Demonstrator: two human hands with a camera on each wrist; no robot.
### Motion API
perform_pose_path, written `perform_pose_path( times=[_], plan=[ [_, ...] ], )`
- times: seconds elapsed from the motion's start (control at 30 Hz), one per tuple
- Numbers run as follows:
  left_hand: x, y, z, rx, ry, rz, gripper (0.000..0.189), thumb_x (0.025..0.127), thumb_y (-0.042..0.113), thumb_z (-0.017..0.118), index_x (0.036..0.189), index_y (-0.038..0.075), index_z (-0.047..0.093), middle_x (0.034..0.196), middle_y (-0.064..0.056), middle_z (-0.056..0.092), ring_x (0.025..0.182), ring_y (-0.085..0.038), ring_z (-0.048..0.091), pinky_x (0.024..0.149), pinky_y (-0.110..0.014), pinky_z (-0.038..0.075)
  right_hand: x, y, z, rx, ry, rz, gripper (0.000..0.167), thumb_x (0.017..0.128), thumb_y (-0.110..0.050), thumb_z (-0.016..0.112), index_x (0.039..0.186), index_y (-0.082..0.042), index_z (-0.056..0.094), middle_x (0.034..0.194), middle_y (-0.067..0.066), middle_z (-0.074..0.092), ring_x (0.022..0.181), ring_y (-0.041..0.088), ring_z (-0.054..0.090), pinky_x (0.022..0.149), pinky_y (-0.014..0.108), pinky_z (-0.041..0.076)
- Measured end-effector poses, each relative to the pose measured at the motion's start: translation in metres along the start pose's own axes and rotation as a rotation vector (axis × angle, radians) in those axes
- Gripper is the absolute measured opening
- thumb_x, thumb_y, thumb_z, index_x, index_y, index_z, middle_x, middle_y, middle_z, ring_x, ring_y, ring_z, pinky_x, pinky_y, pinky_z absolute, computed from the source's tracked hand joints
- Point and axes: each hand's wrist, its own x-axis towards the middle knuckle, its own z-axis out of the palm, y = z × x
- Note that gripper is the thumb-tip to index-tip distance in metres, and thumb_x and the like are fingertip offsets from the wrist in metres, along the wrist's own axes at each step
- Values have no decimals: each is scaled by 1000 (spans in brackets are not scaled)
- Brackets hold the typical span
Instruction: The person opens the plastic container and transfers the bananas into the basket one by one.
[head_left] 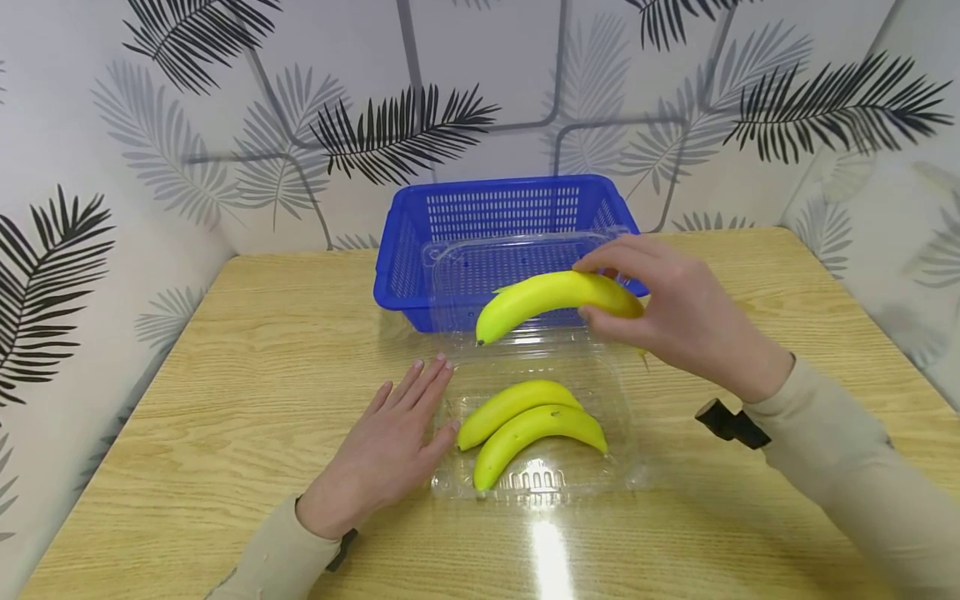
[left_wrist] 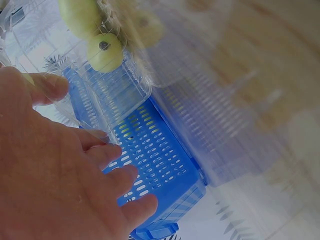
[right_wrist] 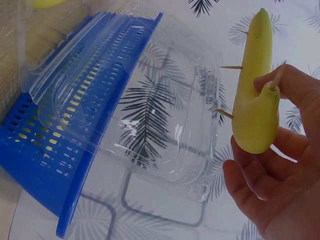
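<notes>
My right hand (head_left: 686,312) holds a yellow banana (head_left: 551,296) between thumb and fingers, raised in front of the upright clear lid. In the right wrist view, thin pointed wooden sticks (right_wrist: 232,67) jut from that banana's side. Below it lies an opened clear plastic clamshell container (head_left: 618,400), its lid tilted up at the back. Inside rest two bananas side by side, a rear banana (head_left: 510,404) and a front banana (head_left: 536,429). At the container's left edge is my left hand (head_left: 390,442), palm down, fingers straight and thumb at its side wall.
A blue perforated plastic basket (head_left: 393,250) stands behind the container, partly seen through the lid. Leaf-patterned wall covering (head_left: 495,75) rises behind the wood-grain table (head_left: 285,350) and along both sides.
</notes>
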Motion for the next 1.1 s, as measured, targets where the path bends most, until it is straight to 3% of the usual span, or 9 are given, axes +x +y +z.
perform_pose_path(
  times=[0.53, 0.83, 1.1],
  plan=[
    [0, 0, 0, 3, 31, 16, 64, 104, 42, 41, 158, 13, 24, 163, 2, 14, 148, -22, 13, 117, -53, 17, 19, 9, -11, -16, 61, 32, 35, 77, -3, 81, 110, -6, 69, 94, 0, 63, 83, 11, 55, 70, 23, 42],
    [0, 1, -1, -2, 20, 8, 64, 104, 42, 41, 158, 14, 23, 163, 2, 13, 149, -22, 12, 118, -52, 15, 27, 17, -18, -56, 81, 48, 34, 79, -3, 80, 112, -3, 69, 105, 4, 67, 87, 15, 58, 77, 23, 46],
    [0, 1, 0, 4, 20, 12, 64, 104, 44, 39, 158, 13, 22, 163, 1, 13, 149, -22, 13, 118, -52, 16, 34, 24, -23, -94, 85, 79, 33, 81, -6, 79, 112, -3, 69, 104, 5, 68, 87, 17, 60, 74, 26, 47]
  ],
)
